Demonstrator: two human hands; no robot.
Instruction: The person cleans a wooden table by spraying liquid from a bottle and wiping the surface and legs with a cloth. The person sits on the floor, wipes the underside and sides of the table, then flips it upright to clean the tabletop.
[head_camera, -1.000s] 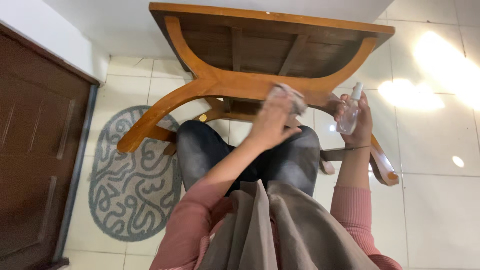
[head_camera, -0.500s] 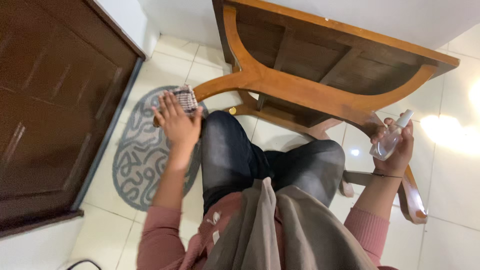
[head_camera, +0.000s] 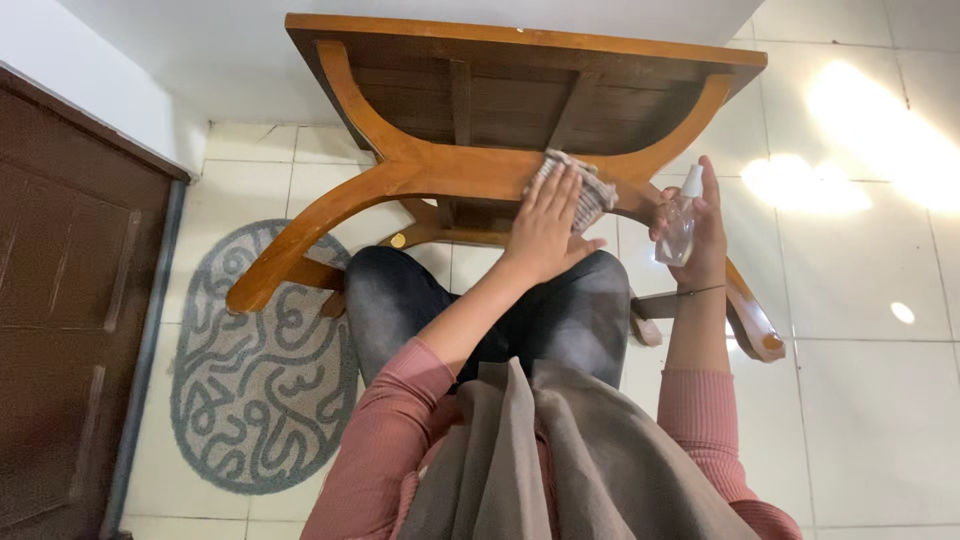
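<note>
A wooden table (head_camera: 430, 170) lies on its side on the tiled floor, its underside and curved legs facing me. My left hand (head_camera: 545, 225) presses a striped grey cloth (head_camera: 590, 190) flat against the table's curved crossbeam. My right hand (head_camera: 700, 230) is shut on a small clear spray bottle (head_camera: 680, 222), held upright just right of the cloth and in front of the table's right leg. I am squatting, with my knees in dark jeans below the table.
An oval grey patterned rug (head_camera: 260, 380) lies on the white floor tiles at lower left. A dark brown wooden door (head_camera: 60, 300) runs along the left edge. A white wall (head_camera: 200, 60) stands behind the table.
My left hand with the cloth swung out to the left near the rug, then came back onto the table's crossbeam. The right hand kept hold of the spray bottle.
</note>
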